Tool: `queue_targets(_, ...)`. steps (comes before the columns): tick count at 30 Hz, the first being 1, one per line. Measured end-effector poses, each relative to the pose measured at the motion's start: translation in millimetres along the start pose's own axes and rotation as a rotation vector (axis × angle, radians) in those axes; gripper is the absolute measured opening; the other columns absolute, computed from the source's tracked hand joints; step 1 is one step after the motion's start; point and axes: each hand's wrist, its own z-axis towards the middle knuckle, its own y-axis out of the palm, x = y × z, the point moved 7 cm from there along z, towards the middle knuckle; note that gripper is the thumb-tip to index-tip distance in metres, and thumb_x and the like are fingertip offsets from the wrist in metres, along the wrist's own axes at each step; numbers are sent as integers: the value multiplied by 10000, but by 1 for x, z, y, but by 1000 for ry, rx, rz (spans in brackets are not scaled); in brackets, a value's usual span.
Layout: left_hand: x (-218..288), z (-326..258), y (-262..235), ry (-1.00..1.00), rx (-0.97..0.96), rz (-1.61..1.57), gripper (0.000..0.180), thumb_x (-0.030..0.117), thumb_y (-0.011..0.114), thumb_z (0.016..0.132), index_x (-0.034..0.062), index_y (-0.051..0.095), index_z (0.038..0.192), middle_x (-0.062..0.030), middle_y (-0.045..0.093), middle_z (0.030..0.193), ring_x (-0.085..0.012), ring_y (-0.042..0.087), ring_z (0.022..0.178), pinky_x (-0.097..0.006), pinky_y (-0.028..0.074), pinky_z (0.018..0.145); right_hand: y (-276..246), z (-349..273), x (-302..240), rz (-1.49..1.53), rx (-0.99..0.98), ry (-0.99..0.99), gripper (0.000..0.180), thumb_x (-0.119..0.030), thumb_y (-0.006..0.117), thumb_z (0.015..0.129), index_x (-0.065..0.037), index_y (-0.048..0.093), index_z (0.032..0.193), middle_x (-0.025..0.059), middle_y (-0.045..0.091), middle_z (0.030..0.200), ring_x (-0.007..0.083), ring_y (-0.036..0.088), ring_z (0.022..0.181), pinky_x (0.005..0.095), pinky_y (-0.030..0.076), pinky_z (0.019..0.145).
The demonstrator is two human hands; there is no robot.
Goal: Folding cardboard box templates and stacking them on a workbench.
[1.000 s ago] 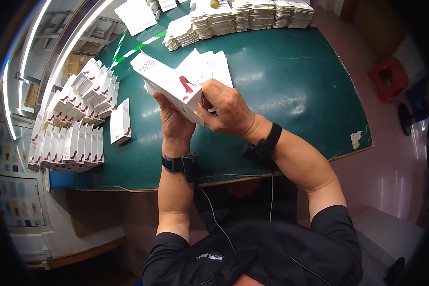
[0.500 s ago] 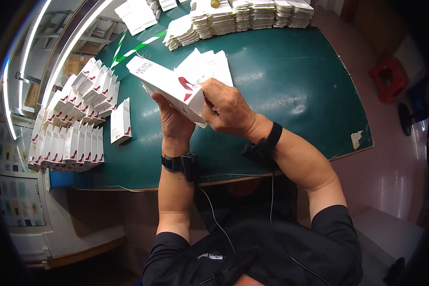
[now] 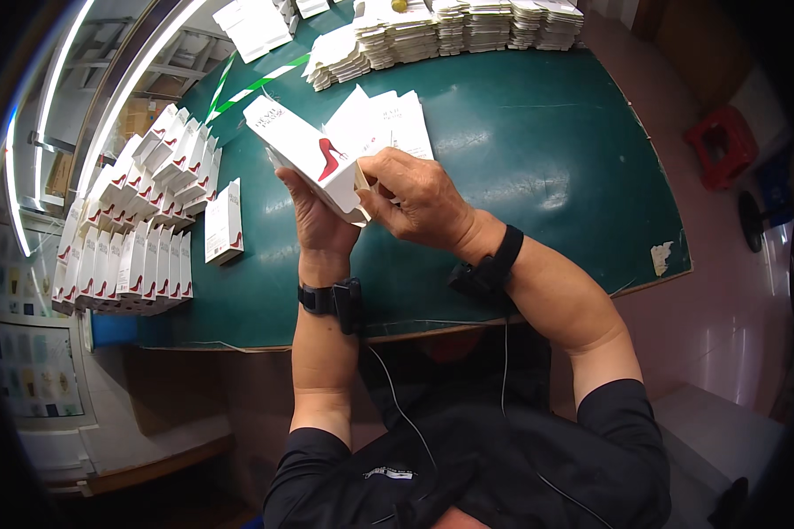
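Spreading wide across the view, green table [image 3: 538, 159], bare toward its right edge. Lining the far edge of that table, stacks of flat white cartons [image 3: 468, 26]. Crowding the table's left side, rows of folded white boxes [image 3: 141, 220] printed with a red shoe, and standing just beside them, one lone box [image 3: 224, 222]. Lying flat near the table's middle, loose white carton blanks [image 3: 388, 123]. Hovering above those blanks, white box with red shoe print [image 3: 309, 159], tilted. Gripping it from beneath, left hand [image 3: 322, 220], fingers closed around its underside. Pinching the box's near end flap, right hand [image 3: 419, 198], fingers curled against the card.
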Motion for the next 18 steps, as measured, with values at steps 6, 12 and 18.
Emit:
queue_targets(6, 0, 4, -6, 18, -10, 9, 784, 679, 586, 906, 146, 459, 1465, -43, 627, 1344, -270, 609, 1239, -469, 530, 1045, -7, 0, -4, 29, 115, -37, 410, 27, 744, 827, -24, 608, 1210, 116, 654, 935, 185, 675, 683, 311, 558, 600)
queue_targets(12, 7, 0, 5, 53, 50, 135, 695, 560, 545, 997, 88, 417, 1491, -104, 611, 1376, -288, 614, 1242, -473, 541, 1032, -14, 2, -5, 33, 172, -62, 493, 66, 713, 834, -33, 582, 1298, 128, 682, 1021, 172, 690, 718, 296, 573, 616)
queue_targets(18, 11, 3, -10, 43, 70, 94, 633, 473, 517, 1043, 66, 391, 1511, -131, 581, 1415, -294, 606, 1248, -465, 528, 1049, -16, 4, 1, 19, 214, -77, 479, 71, 675, 862, -32, 583, 1321, 157, 703, 1107, 190, 682, 734, 306, 578, 649)
